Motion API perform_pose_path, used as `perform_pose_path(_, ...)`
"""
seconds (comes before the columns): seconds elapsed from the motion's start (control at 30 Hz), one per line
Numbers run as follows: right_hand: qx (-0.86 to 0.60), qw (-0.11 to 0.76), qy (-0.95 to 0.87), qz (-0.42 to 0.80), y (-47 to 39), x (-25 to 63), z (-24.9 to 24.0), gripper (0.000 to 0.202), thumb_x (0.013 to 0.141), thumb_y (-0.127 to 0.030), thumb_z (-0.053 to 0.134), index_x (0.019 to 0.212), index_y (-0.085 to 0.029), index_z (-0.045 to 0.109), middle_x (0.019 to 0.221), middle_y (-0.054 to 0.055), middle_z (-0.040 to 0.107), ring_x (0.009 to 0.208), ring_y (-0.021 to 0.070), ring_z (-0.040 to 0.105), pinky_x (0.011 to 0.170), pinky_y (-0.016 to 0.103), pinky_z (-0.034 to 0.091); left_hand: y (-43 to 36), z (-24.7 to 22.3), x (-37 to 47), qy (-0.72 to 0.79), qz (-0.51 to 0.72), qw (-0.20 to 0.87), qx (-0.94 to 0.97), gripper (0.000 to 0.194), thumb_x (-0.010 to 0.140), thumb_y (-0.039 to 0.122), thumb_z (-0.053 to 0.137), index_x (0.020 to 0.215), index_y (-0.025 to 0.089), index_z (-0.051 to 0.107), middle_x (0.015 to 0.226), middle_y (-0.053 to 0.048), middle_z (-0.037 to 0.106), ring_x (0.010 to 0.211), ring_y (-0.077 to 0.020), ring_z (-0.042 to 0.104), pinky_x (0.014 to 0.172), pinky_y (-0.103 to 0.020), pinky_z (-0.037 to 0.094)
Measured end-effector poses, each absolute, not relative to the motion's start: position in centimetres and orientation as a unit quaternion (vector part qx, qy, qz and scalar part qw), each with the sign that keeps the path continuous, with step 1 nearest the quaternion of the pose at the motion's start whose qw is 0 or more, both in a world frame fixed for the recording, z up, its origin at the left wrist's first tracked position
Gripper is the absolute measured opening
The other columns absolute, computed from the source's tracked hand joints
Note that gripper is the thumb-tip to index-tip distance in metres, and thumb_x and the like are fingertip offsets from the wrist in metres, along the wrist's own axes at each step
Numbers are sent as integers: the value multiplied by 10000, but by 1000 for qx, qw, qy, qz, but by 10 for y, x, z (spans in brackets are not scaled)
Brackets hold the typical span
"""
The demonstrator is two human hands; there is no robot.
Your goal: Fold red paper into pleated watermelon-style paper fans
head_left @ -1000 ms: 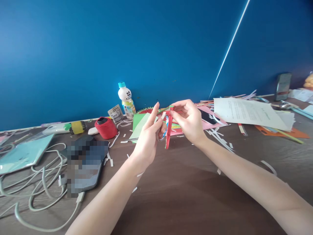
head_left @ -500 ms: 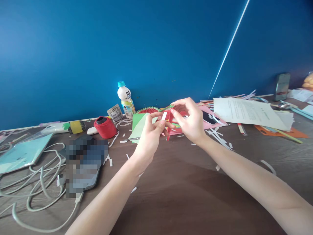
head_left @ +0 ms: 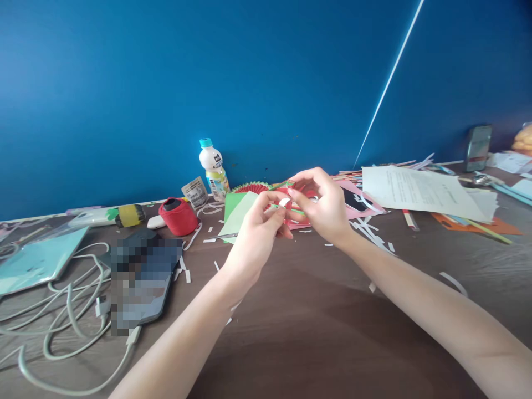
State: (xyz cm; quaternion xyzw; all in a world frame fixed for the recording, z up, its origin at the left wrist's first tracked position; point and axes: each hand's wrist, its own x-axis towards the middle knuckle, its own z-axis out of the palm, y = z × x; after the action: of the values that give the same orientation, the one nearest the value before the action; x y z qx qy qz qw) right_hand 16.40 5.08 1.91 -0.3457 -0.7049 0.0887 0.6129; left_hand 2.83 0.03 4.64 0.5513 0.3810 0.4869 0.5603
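Note:
My left hand is closed, pinching a small white paper strip at its fingertips. My right hand is closed around a red paper strip with green at its top end. Both hands meet above the table, fingertips nearly touching, and the white strip lies against or just in front of the red one. Most of the red strip is hidden behind my left fingers. Beyond them lie green paper sheets, a thin metal blade and a pleated red paper fan with a green edge.
A drink bottle stands by the blue wall. Left are a red roll, a phone, coiled white cable and a light-blue folder. Right are white paper scraps, a printed sheet and an upright phone.
My left hand has moved slightly right and up, bringing the white strip to the red strip. The red strip's lower end is no longer visible below my fingers.

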Motion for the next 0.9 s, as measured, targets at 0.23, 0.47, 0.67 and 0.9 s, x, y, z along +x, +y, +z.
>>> perform_pose_path(0.23,-363,593,-686,213,44,161,23,96,745,-141,553,804,-204,511,793,-6,568,758,131,565,665,295,478,2,43,29,415,481,570,521,90,820,191,491,910,194,494,700,2,640,483,-57,423,506,-198,320)
perform_pose_path(0.47,-369,562,-688,272,38,161,29,111,722,-145,572,799,-200,513,782,-5,589,710,128,582,599,280,488,4,40,26,394,478,583,525,137,811,165,488,924,242,489,674,22,599,500,-62,446,507,-194,311)
perform_pose_path(0.67,-367,561,-678,302,39,163,31,109,716,-175,595,765,-184,498,743,-9,579,643,113,573,564,276,469,5,40,24,381,482,602,510,152,807,177,497,945,232,462,669,29,582,509,-64,412,522,-203,314)
perform_pose_path(0.9,-369,566,-675,296,41,163,31,108,720,-186,601,767,-186,503,745,-7,579,672,121,573,585,285,467,5,41,22,384,486,614,489,162,811,164,498,957,191,431,682,22,606,518,-60,415,553,-214,322)
